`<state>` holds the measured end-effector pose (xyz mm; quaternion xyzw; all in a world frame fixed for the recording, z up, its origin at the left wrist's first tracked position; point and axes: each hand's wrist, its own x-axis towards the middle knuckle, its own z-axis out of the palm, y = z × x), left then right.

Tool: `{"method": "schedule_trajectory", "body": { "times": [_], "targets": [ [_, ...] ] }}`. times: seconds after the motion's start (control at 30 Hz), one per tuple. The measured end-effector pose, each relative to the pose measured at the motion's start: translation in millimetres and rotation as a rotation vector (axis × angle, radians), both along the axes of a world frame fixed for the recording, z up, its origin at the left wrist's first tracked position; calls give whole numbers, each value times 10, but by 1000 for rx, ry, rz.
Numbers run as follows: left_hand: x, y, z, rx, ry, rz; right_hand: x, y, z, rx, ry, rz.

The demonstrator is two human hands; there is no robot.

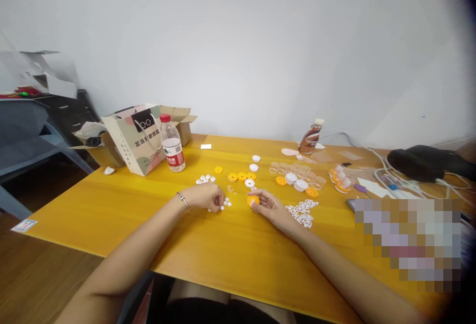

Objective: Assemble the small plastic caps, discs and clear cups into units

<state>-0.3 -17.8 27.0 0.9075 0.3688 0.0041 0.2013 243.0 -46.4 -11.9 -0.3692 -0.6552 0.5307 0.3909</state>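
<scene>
My right hand (270, 208) grips an orange round cap (253, 199) by its edge, just above the table. Over a few small white discs (226, 201) my left hand (211, 197) is closed, fingertips pointing down; whatever it pinches is hidden. Behind that hand sit several white pointed pieces (205, 179). Some tiny clear rings (230, 188) lie between the hands. Farther back is a row of orange caps (241, 176), with a white cap (249, 184) at its near right end. To the right of my right hand spreads a pile of flat white cut-out pieces (303, 212).
Clear cups (295, 169) stand at the back right, near a brown drink bottle (311, 135). Filled orange-and-white pieces (340, 179) and white cables (385, 170) lie farther right. A water bottle (172, 145), paper bag (139, 148) and cardboard box (182, 120) stand back left.
</scene>
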Motion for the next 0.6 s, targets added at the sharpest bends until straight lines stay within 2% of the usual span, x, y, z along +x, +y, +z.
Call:
{"method": "schedule_trajectory", "body": {
  "times": [0.1,0.37,0.5,0.6],
  "targets": [
    [25,-12,14,28,27,-6,-3,-4,6,-4,5,-4],
    [86,-73,-8,244,124,35,3,-6,9,-9,-11,-2],
    [110,-128,96,330,-8,-25,4,-2,3,0,-16,21],
    [158,-175,171,350,-143,-12,-1,-3,2,2,-13,33]
  ]
}}
